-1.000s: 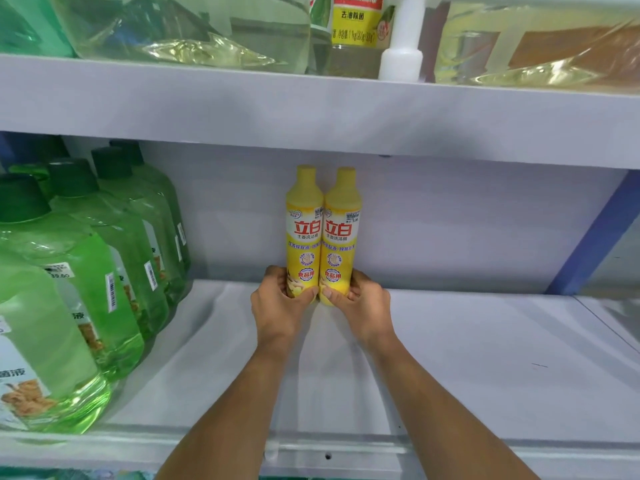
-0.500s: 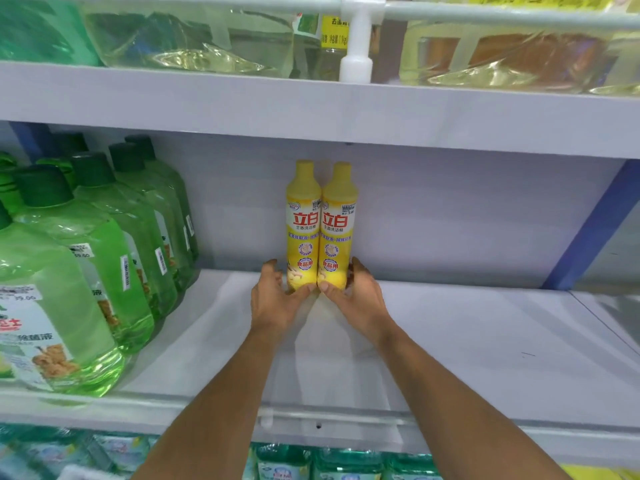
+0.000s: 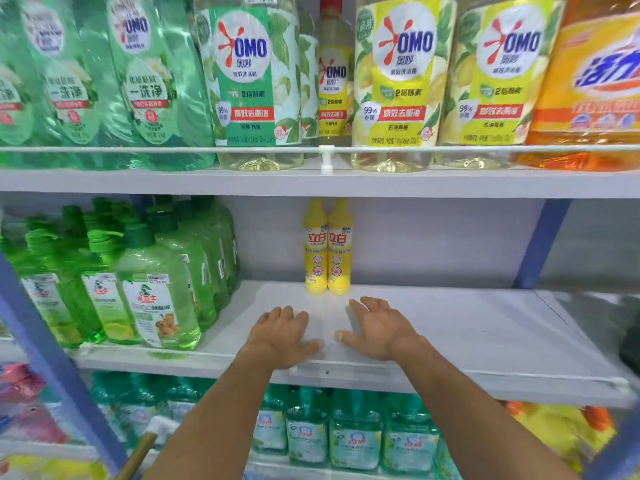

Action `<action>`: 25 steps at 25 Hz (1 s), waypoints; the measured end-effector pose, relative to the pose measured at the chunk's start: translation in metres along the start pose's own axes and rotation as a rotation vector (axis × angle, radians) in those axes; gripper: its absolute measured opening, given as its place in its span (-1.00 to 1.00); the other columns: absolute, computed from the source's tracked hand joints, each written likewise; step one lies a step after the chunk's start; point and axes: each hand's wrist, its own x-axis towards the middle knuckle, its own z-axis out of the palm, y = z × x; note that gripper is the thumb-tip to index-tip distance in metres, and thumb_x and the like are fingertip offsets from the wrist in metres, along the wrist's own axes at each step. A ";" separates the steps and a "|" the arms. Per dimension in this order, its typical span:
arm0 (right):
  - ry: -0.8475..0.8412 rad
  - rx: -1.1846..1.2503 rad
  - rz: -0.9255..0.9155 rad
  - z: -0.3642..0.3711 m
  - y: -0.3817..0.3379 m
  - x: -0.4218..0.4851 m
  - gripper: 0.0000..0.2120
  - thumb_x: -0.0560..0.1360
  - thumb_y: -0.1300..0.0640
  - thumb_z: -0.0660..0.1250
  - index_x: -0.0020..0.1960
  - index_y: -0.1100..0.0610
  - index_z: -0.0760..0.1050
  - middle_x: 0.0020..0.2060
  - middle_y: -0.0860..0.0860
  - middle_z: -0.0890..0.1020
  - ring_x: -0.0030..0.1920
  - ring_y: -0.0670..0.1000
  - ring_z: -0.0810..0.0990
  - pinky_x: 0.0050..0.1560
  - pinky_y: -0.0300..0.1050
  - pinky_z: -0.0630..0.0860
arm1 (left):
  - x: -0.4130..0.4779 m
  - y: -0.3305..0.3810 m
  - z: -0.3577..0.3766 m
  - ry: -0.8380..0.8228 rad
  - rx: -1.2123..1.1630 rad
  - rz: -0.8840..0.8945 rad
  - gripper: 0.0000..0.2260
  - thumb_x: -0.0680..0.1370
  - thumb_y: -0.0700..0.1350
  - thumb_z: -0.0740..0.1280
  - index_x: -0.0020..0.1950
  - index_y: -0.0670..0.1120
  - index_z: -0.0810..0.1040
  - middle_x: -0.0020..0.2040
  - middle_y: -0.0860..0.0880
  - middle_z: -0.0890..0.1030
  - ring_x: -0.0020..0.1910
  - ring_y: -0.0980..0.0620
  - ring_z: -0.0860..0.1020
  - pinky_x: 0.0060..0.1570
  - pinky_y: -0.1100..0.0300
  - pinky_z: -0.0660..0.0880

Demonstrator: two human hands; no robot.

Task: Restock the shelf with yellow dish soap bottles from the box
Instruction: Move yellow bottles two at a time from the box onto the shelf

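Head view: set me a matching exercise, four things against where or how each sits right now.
Things
1. yellow dish soap bottles
2. bright green bottles
3. orange jug
4. left hand and right hand

Places or states
A. top shelf, far right
B. middle shelf, left side
C. open, holding nothing, over the shelf front
D. upright, side by side, at the middle shelf's back

Pairs: 1-D, 2-B, 3-A, 4-C.
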 end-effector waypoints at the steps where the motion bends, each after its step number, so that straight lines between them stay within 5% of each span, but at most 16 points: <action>1: 0.010 -0.007 0.004 -0.005 -0.005 -0.016 -0.20 0.54 -0.40 0.12 0.59 0.08 0.11 0.54 0.12 0.24 0.51 0.19 0.23 0.47 0.15 0.27 | -0.015 0.005 -0.007 -0.001 0.002 0.013 -0.37 0.54 0.40 0.08 0.41 -0.01 0.34 0.33 -0.13 0.43 0.35 -0.17 0.38 0.37 -0.09 0.32; 9: 0.035 -0.129 0.078 -0.003 -0.056 -0.170 -0.20 0.55 -0.42 0.08 0.59 0.08 0.14 0.53 0.13 0.27 0.49 0.19 0.26 0.44 0.17 0.32 | -0.168 0.030 -0.005 0.124 0.077 0.140 -0.32 0.56 0.39 0.08 0.51 -0.04 0.28 0.40 -0.14 0.45 0.38 -0.17 0.40 0.36 -0.07 0.35; 25: -0.271 -0.079 0.164 0.148 -0.075 -0.326 -0.22 0.58 -0.35 0.13 0.62 0.10 0.06 0.59 0.12 0.15 0.56 0.22 0.14 0.47 0.24 0.30 | -0.295 0.069 0.168 -0.225 -0.107 0.196 -0.31 0.54 0.38 0.15 0.54 -0.02 0.26 0.45 -0.15 0.41 0.42 -0.20 0.39 0.34 -0.17 0.39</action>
